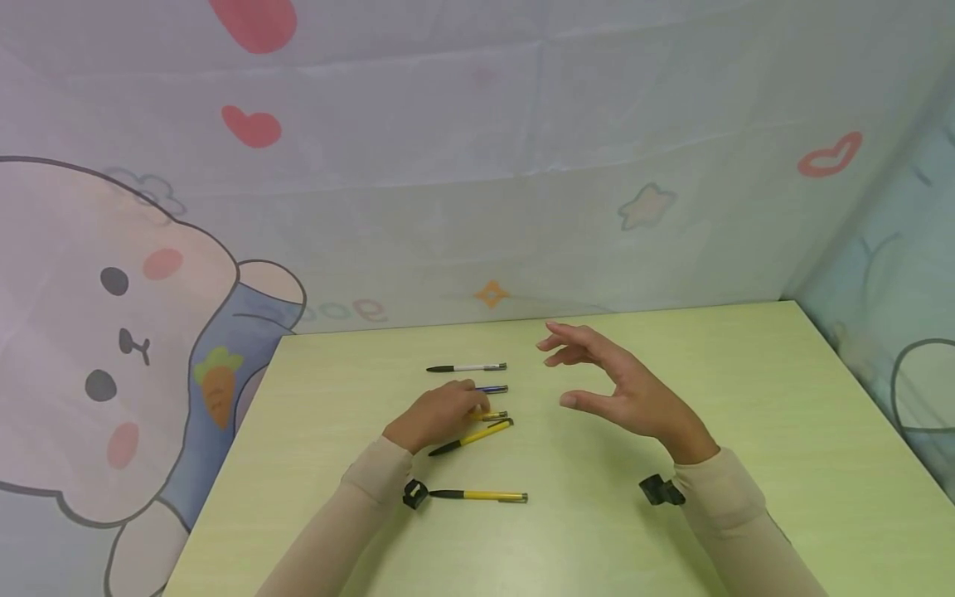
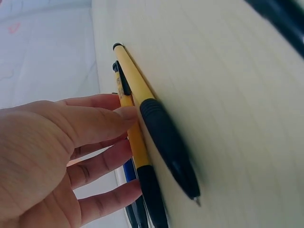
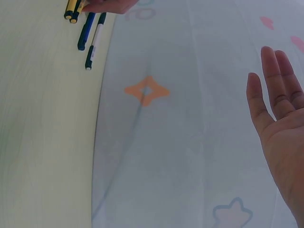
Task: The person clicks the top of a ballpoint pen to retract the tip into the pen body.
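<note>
My left hand [image 1: 440, 413] pinches a yellow pen [image 2: 137, 149] with a black grip, thumb on its near side and fingers on the far side. Close beside it, a second yellow pen [image 1: 488, 432] lies slanted on the table. Behind the hand lie a blue pen [image 1: 492, 389], partly covered by the fingers, and a white pen [image 1: 477, 366] with a black grip. A third yellow pen [image 1: 485, 496] lies nearer the front. My right hand [image 1: 627, 390] is held up over the table to the right of the pens, thumb and fingers spread apart, holding nothing.
The pale yellow-green table [image 1: 806, 464] ends at a printed cloth backdrop [image 1: 448, 232] behind it. Another printed cloth [image 1: 895, 290] hangs along the right side. Black wrist mounts [image 1: 660, 490] sit at both cuffs.
</note>
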A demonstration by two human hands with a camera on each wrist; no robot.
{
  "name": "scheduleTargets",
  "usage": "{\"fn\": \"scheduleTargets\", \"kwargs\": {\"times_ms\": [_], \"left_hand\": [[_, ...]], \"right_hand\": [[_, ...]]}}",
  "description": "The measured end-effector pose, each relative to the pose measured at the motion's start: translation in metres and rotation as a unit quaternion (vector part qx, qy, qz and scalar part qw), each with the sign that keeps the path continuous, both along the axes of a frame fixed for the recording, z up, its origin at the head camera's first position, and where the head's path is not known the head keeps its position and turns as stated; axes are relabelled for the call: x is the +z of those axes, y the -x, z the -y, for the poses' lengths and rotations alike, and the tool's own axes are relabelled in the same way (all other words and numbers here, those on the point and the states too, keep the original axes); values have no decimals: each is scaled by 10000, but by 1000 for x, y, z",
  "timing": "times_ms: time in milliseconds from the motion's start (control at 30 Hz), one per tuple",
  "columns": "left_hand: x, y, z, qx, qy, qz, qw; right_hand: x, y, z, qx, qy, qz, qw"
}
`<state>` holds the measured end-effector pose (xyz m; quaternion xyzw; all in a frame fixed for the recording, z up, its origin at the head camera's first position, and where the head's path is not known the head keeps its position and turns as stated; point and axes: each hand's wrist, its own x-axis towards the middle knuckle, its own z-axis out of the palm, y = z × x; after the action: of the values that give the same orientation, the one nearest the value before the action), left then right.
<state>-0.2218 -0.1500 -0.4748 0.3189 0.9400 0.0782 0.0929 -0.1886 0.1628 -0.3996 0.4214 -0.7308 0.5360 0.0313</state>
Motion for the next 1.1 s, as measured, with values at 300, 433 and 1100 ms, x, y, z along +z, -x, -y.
{"fn": "scheduleTargets", "kwargs": {"times_ms": [300, 433, 1100], "left_hand": [[5, -6, 5, 136, -135, 159, 9997], [14, -11, 9, 237, -444, 400, 9979], [23, -18, 24, 280, -2336, 1832, 9545]], "right_hand": [[0, -1, -1, -55, -28, -27, 10000], [0, -2, -3, -70, -78, -15, 9999], [-13, -4, -15, -183, -14, -35, 9998]]}}
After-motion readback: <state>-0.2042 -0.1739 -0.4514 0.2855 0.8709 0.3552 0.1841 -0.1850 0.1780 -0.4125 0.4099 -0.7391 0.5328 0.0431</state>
